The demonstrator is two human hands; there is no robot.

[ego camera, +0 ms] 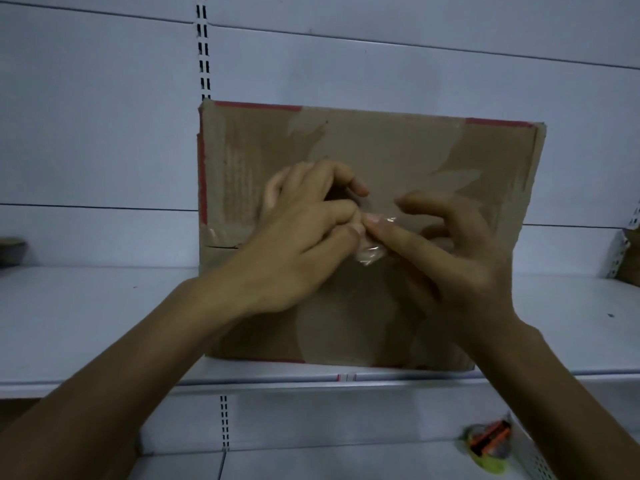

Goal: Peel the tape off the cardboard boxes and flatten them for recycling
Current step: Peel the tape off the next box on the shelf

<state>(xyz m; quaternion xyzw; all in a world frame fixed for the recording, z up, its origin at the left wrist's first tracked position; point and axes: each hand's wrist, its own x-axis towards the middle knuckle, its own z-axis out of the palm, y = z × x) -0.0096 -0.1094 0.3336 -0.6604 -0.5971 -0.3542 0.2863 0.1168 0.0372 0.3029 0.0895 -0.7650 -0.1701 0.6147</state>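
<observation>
A brown cardboard box (398, 147) with red-printed edges stands on a white shelf, its broad face toward me. Torn patches and strips of clear tape show on that face. Both hands meet at the middle of the box. My left hand (304, 230) has its fingers curled, and its thumb and forefinger pinch a crumpled piece of clear tape (372, 252). My right hand (446, 251) pinches the same wad of tape from the other side, its other fingers curled above it. The lower middle of the box is hidden behind my hands and wrists.
The white shelf (86, 313) runs left and right of the box, backed by white panels with a slotted upright (203, 46). A dark round object (12, 251) sits at far left. On the lower shelf at right lies a small green and orange item (488, 441).
</observation>
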